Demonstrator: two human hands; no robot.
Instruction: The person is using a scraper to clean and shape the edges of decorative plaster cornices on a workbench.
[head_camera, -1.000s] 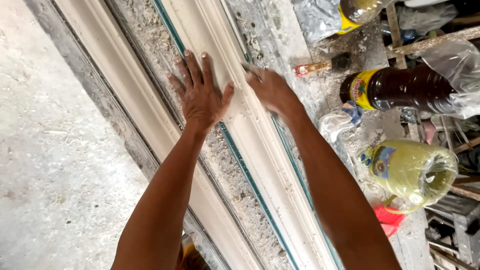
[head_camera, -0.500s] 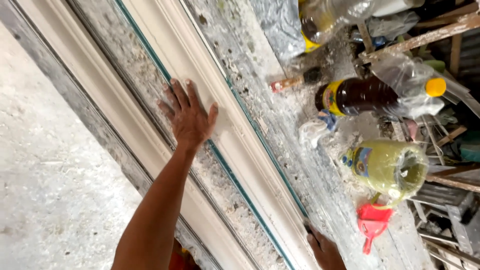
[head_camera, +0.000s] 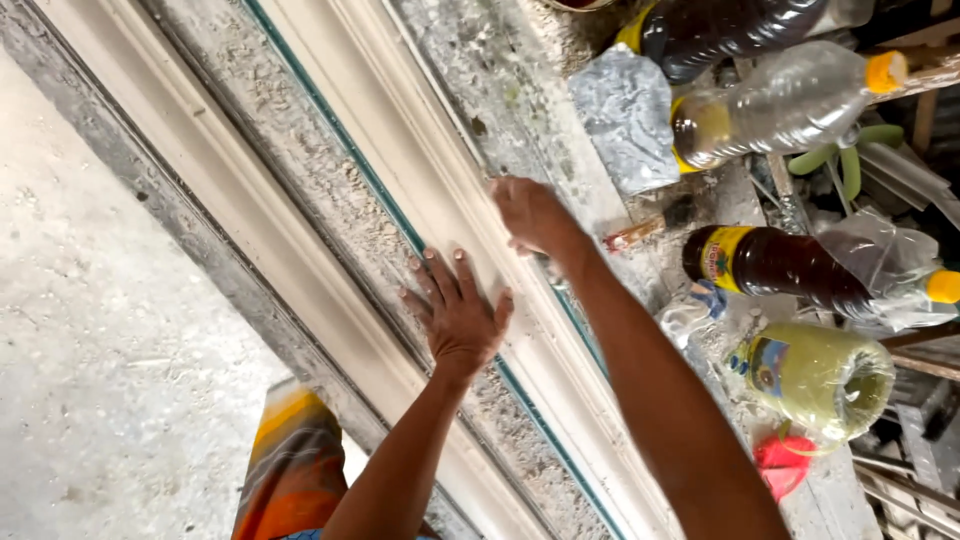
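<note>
A rough, plaster-crusted workbench (head_camera: 300, 170) ran diagonally through the view, above a dusty grey floor (head_camera: 90, 330). The left hand (head_camera: 455, 315) lay flat with fingers spread, pressed on the long white plaster moulding (head_camera: 400, 130) beside its teal edge strip (head_camera: 350, 150). The right hand (head_camera: 530, 215) rested on the same moulding just beyond; whether its fingers curled or lay flat could not be told. Near them, on the bench's far side, lay a dark bottle (head_camera: 780, 265), a clear bottle (head_camera: 780, 105), a yellowish cut container (head_camera: 820, 375) and crumpled plastic (head_camera: 625, 115). The moulding ran out of view at both ends.
</note>
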